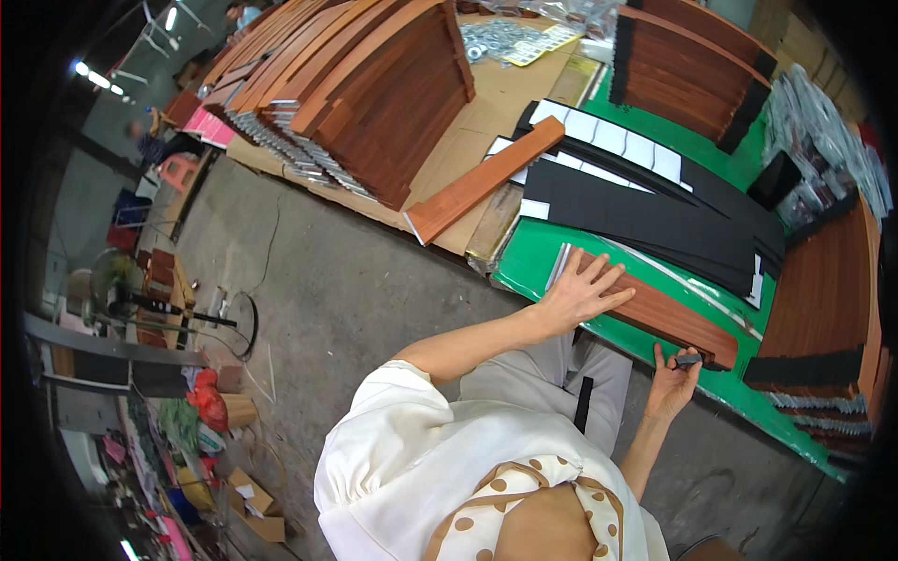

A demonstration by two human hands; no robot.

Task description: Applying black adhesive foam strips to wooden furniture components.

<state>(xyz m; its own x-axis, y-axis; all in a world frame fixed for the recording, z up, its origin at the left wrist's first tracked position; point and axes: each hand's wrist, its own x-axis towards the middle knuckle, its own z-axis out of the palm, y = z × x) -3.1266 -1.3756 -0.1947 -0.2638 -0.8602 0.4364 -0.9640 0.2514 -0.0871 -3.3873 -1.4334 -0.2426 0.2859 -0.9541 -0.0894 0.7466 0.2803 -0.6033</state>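
Left hand (582, 292) fingers spread flat on a reddish wooden slat (655, 313) lying on the green worktop (533, 252); right hand (675, 374) pinches a small dark piece (689, 359) at the slat's near end. Stiff, probably light; best gripped along its edges.

Near end of the brown wooden slat (655, 313) is covered by the left hand (582, 292). The small dark piece (688, 359) pinched by the right hand (672, 383) at the slat's far corner is too small to be identified. The stack of slats (823, 318) right of the slat is lost in the dark rim. Distant figures beyond the floor are blurred.
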